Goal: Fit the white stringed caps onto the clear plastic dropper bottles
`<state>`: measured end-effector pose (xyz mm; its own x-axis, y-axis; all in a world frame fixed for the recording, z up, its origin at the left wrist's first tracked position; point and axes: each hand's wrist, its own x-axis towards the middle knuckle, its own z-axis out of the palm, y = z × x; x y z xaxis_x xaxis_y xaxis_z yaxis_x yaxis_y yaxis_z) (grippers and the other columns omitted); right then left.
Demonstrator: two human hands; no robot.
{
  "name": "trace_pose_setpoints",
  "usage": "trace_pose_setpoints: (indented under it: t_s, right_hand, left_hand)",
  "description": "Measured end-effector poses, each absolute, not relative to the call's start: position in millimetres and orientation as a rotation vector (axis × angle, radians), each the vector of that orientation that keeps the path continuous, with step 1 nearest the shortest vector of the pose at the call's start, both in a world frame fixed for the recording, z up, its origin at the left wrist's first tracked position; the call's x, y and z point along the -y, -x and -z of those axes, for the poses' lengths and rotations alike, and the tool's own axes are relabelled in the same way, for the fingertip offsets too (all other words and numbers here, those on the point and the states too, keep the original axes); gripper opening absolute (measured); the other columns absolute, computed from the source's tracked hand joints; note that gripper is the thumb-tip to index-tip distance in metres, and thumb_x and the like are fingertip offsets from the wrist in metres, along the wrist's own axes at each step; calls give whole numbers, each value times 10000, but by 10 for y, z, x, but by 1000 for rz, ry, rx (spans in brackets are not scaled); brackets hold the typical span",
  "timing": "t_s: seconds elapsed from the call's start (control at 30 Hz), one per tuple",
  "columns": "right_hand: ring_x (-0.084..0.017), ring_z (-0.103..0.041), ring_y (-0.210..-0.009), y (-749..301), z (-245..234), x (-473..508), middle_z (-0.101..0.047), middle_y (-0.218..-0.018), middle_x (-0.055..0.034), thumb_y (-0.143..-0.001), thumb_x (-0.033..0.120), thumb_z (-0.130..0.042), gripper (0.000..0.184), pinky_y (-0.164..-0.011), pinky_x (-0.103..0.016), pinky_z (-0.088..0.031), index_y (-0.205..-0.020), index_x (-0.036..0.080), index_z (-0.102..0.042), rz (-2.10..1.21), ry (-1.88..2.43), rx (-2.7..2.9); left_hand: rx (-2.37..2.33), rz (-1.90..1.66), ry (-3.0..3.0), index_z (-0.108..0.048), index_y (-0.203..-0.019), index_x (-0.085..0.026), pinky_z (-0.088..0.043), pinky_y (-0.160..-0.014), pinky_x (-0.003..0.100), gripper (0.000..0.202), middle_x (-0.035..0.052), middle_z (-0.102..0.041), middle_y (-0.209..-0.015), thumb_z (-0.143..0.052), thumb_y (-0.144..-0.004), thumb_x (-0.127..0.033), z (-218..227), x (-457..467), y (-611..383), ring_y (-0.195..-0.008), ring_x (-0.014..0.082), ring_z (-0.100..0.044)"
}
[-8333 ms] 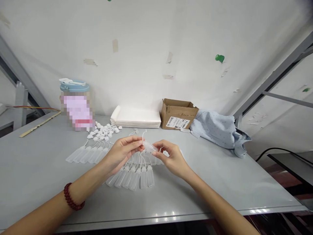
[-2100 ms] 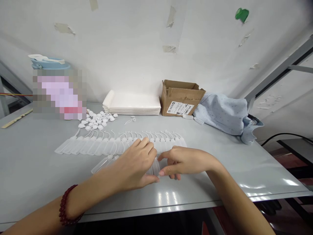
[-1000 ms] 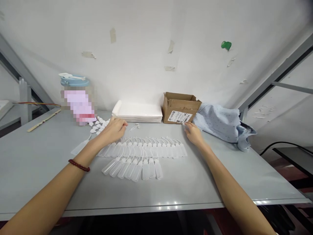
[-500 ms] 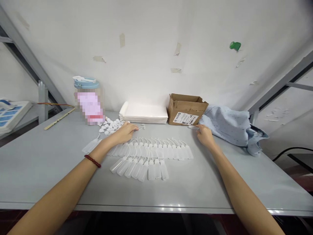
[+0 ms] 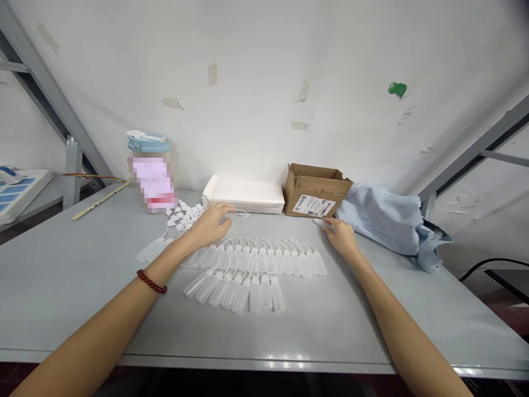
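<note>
My left hand (image 5: 210,225) is over the back of the table beside a pile of white nozzle caps (image 5: 184,215). A white nozzle cap with a thin curved tube (image 5: 242,214) shows at its index fingertip; the thumb is a little apart, and the exact grip is partly hidden. My right hand (image 5: 342,236) is closed on a small translucent bottle (image 5: 321,223) in front of the cardboard box. Between my arms lie two rows of small translucent bottles with thin tubes, a rear row (image 5: 289,262) and a shorter front row (image 5: 239,295). A few more bottles (image 5: 151,249) lie by my left forearm.
Against the wall stand a stack of white sheets (image 5: 248,193), an open cardboard box (image 5: 316,193) and a blue-lidded container (image 5: 149,144). Light blue cloth (image 5: 380,218) lies at the right. A thin wooden strip (image 5: 99,201) lies at the left.
My right hand has moved slightly left with the bottle. My left thumb has opened away from the index finger, and the nozzle cap's tube is turned differently. The view has shifted slightly.
</note>
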<state>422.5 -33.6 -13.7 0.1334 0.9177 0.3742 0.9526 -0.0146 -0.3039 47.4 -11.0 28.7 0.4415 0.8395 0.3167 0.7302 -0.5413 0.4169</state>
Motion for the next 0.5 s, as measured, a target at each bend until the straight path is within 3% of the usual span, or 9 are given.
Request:
trace_pose_setpoints:
  t_s: [0.17, 0.3, 0.5]
  right_hand:
    - [-287, -628, -1005, -3846, -116, 569, -681, -1103, -156, -855, 229, -475, 298, -863, -415, -480, -1090, 125, -625, 138, 1807, 1763]
    - [-244, -633, -956, -3381, -305, 885, -689, -1077, -93, -891, 319, -482, 265, -826, -388, -500, -1090, 197, -606, 42, 1480, 1786]
    - [-245, -628, -914, -3206, -281, 985, -690, -1013, -77, -895, 312, -473, 251, -798, -395, -505, -1089, 231, -609, -55, 1418, 1876]
  left_hand:
    - [-1338, -946, -2291, -626, -1054, -159, -517, -710, 333, 336, 93, -627, -1166, -422, -823, -293, -426, 318, -595, -897, 219, -618]
    - [-1241, -968, -2303, -602, -1091, -166, -510, -618, 287, 331, 84, -609, -1197, -413, -851, -294, -441, 483, -720, -957, 221, -605]
    - [-1177, -854, -2507, -618, -1012, -151, -468, -899, 404, 311, 94, -630, -1123, -358, -873, -250, -331, 423, -718, -1051, 231, -569]
